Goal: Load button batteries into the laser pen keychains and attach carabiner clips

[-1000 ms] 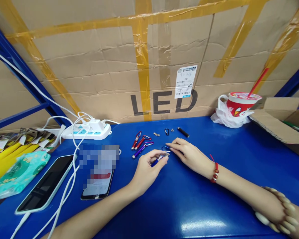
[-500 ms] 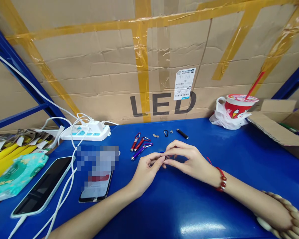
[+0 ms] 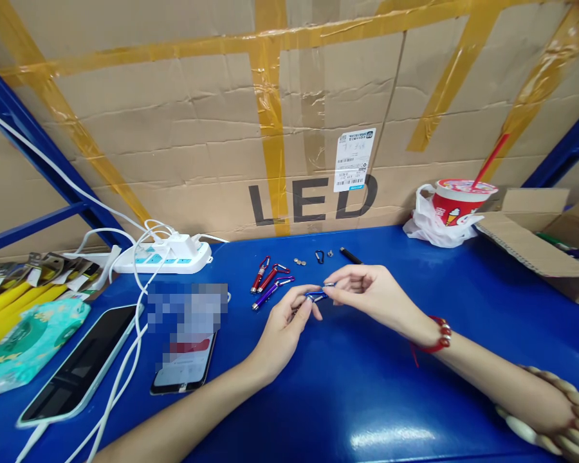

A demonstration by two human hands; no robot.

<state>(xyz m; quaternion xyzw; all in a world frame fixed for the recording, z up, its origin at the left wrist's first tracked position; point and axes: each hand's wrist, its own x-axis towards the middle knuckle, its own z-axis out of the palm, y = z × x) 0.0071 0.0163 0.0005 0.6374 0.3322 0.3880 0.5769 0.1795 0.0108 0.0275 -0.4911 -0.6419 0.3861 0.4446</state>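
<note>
Between the thumb and fingers of my left hand (image 3: pixel 289 321) is a small item with a blue carabiner clip (image 3: pixel 318 294); its body is mostly hidden by the fingers. My right hand (image 3: pixel 367 289), just to the right, pinches a small silvery piece (image 3: pixel 329 284) too small to make out. Beyond the hands lie two red keychain flashlights (image 3: pixel 273 278) and a purple keychain flashlight (image 3: pixel 267 296), each with a clip. Farther back are several button cells (image 3: pixel 300 262), a black carabiner (image 3: pixel 320 256), a tiny metal part (image 3: pixel 330 254) and a black tube (image 3: pixel 350 256).
A power strip (image 3: pixel 164 258) with white cables stands at back left. Two phones, one dark (image 3: pixel 82 366) and one lit (image 3: pixel 186 363), lie left. A teal tissue pack (image 3: pixel 33 344) sits near yellow packaged items (image 3: pixel 19 302). A red cup (image 3: pixel 456 206) and open carton (image 3: pixel 535 241) are right.
My right hand has drawn slightly away from my left and turned, now pinching a silvery piece. The blue clip at my left hand shows more. The view has shifted slightly.
</note>
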